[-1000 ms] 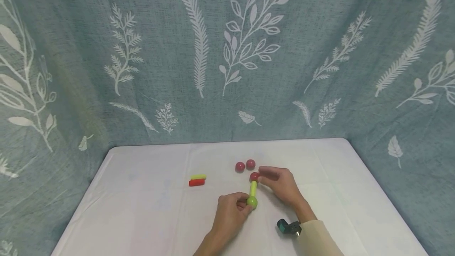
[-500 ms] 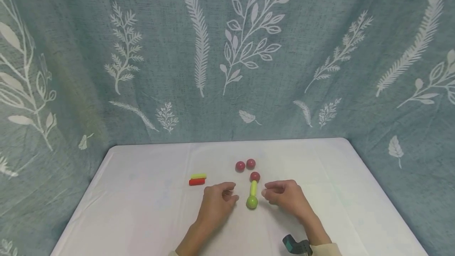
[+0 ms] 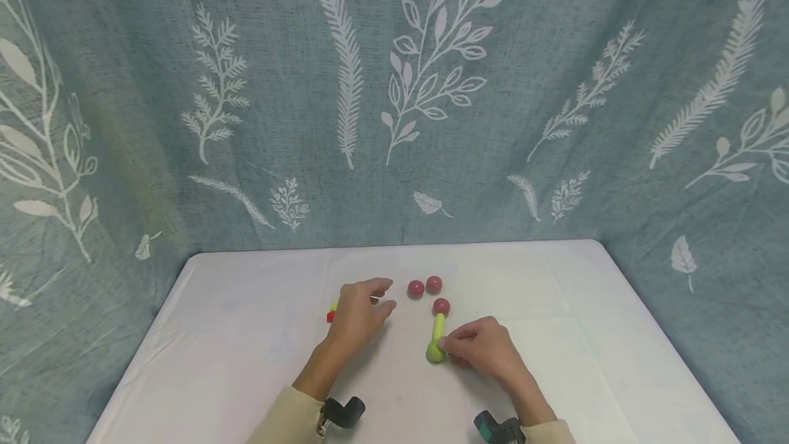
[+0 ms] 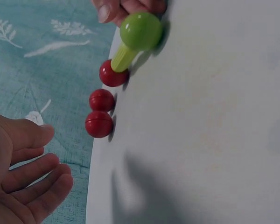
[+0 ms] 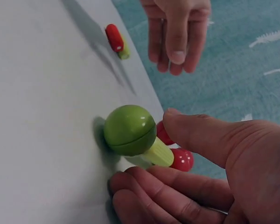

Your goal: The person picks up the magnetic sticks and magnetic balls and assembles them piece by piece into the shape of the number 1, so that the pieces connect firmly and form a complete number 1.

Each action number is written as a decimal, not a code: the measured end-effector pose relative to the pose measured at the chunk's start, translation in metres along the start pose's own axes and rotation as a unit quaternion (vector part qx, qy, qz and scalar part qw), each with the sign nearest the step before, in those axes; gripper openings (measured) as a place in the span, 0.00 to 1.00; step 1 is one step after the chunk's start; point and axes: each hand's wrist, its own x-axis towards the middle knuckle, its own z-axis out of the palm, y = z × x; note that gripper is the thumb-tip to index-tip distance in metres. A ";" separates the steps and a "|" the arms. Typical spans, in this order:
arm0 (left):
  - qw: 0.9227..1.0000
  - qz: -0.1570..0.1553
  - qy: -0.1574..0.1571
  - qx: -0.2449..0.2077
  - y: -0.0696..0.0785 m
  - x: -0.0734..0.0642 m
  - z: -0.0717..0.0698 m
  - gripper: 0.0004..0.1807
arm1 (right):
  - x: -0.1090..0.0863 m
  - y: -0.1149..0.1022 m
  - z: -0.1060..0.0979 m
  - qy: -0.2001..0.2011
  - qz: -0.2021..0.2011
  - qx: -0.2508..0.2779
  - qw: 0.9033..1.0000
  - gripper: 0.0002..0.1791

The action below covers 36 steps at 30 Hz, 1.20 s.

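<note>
A green ball (image 3: 435, 352) and a red ball (image 3: 441, 307) sit at opposite ends of a yellow-green stick (image 3: 438, 327), making one dumbbell-like piece on the white table. My right hand (image 3: 487, 348) is at the green end. In the right wrist view its thumb and fingers are parted on either side of the yellow-green stick (image 5: 159, 153); whether they touch the piece is unclear. My left hand (image 3: 357, 314) hovers left of the piece, fingers spread apart, holding nothing. It partly hides a red stick (image 5: 114, 37) and a second yellow-green stick (image 5: 124, 50) in the head view.
Two loose red balls (image 3: 416, 289) (image 3: 434, 284) lie just beyond the joined piece. The white table (image 3: 246, 362) ends at a blue-green curtain (image 3: 394, 122) with white leaf prints. Each wrist carries a small dark camera (image 3: 345, 412).
Both hands let go of the joined piece. My left hand moved left and farther forward, over the loose sticks. My right hand drew back from the red end, then came to the green ball.
</note>
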 end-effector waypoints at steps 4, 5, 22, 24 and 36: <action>1.000 -0.012 -0.024 0.014 0.001 0.011 0.002 0.21 | 0.003 -0.004 0.000 -0.001 0.005 -0.008 1.000 0.14; 0.999 -0.015 -0.028 0.018 0.002 0.013 0.002 0.21 | 0.003 -0.005 0.000 -0.002 0.006 -0.009 1.000 0.13; 0.986 -0.055 -0.118 0.102 -0.034 0.023 -0.061 0.22 | 0.000 -0.011 0.001 -0.027 0.000 -0.031 0.999 0.09; 0.983 -0.058 -0.128 0.117 -0.038 0.021 -0.067 0.21 | 0.001 -0.011 -0.001 -0.028 0.002 -0.033 0.999 0.09; 0.981 -0.028 -0.130 0.142 -0.058 0.013 -0.071 0.15 | 0.001 -0.012 -0.001 -0.040 0.008 -0.032 0.999 0.10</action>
